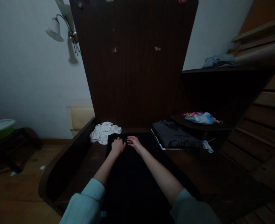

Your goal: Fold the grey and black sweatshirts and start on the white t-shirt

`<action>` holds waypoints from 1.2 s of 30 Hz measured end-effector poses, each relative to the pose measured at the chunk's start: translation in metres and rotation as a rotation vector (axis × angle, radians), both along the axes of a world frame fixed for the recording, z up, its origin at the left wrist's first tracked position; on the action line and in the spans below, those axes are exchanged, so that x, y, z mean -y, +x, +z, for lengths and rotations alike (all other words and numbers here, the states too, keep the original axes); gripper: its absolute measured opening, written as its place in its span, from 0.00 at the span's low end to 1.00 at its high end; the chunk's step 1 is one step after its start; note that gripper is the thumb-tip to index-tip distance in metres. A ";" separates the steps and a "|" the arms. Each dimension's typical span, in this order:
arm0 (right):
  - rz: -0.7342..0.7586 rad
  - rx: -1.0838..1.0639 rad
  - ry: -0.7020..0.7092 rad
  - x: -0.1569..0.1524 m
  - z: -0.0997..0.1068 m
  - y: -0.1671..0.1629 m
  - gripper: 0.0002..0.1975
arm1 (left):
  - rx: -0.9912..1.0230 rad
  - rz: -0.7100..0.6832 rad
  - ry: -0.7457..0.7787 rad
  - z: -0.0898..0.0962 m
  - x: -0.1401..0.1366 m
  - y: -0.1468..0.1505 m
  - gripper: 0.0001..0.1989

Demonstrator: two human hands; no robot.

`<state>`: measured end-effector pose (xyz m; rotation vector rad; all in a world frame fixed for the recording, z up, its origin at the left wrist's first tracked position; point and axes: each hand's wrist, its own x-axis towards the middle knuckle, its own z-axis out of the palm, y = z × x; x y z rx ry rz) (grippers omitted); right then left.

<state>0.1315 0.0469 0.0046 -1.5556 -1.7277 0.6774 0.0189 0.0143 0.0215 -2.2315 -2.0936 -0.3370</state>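
Observation:
A long piece of black clothing, perhaps trousers, is spread lengthwise on a dark wooden surface, running from its far end towards me. My left hand rests near the far edge of the cloth with its fingers curled down onto the fabric; the fingertips are partly hidden. Just to the right, my right hand is over the same cloth, its fingers stretched out and slightly apart, holding nothing. The two hands are close together but not touching. Little detail shows in the dark fabric.
A crumpled white cloth lies at the far left, beside a raised wooden side panel. Folded dark grey clothing lies to the right. A small shelf holds a plastic bag. A tall brown board rises behind.

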 end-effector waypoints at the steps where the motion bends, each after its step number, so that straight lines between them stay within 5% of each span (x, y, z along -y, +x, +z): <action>1: 0.002 0.046 -0.008 -0.002 0.005 0.011 0.14 | -0.005 0.025 0.004 0.000 0.001 0.007 0.15; 8: -0.071 0.507 -0.080 0.007 0.036 0.102 0.16 | 0.106 0.115 0.200 -0.007 0.007 0.021 0.13; 13: -0.067 0.727 -0.193 0.018 0.036 0.110 0.16 | 0.345 -0.308 0.176 -0.007 0.008 0.014 0.11; 20: -0.083 0.793 -0.251 0.008 0.044 0.106 0.30 | 0.217 -0.669 0.018 -0.012 0.010 0.022 0.15; 36: 0.004 0.874 -0.256 0.040 0.054 0.105 0.23 | 0.231 -0.643 -0.024 -0.018 0.004 0.021 0.17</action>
